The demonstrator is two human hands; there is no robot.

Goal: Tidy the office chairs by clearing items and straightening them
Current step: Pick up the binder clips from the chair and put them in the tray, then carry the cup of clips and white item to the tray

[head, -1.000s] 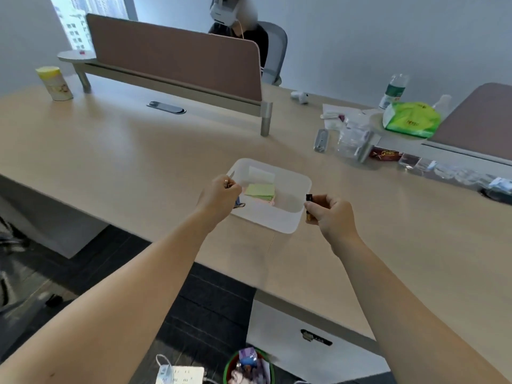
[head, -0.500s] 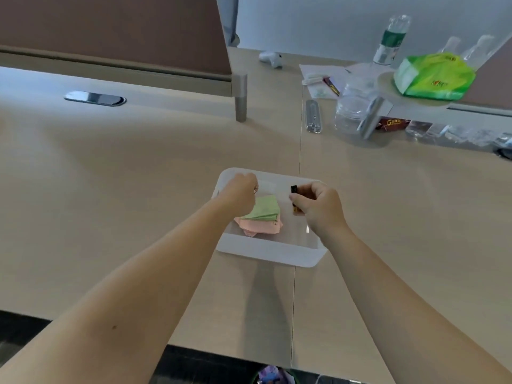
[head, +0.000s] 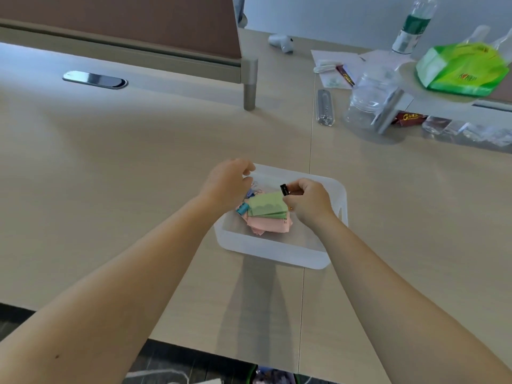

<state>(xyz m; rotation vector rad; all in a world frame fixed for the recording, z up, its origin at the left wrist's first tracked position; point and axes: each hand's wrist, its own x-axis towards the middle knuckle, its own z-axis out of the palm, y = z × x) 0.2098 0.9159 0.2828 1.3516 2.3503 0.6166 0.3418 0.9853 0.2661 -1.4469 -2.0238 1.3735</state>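
Observation:
A white translucent plastic bin (head: pixel 273 254) sits on the pale wooden desk (head: pixel 124 176). Inside lie green sticky notes (head: pixel 267 205) on pink notes (head: pixel 270 227), with small coloured binder clips (head: pixel 244 208) at their left. My left hand (head: pixel 227 181) hovers over the bin's left side, fingers loosely curled and thumb apart, the clips lying just beneath it. Over the bin's right side, my right hand (head: pixel 309 202) pinches a small black object (head: pixel 283 189) between thumb and fingers. No chair is in view.
A brown desk divider with a grey post (head: pixel 250 87) stands at the back, a metal cable grommet (head: pixel 94 79) to its left. At the back right are a water bottle (head: pixel 412 26), a green bag (head: pixel 460 70), a clear jar (head: pixel 371 98) and papers. A waste bin (head: pixel 273 375) shows under the desk edge.
The view has closed in on the desk. Both hands moved over the bin. My left hand's fist has loosened and clips now lie in the bin; my right hand still pinches the black object.

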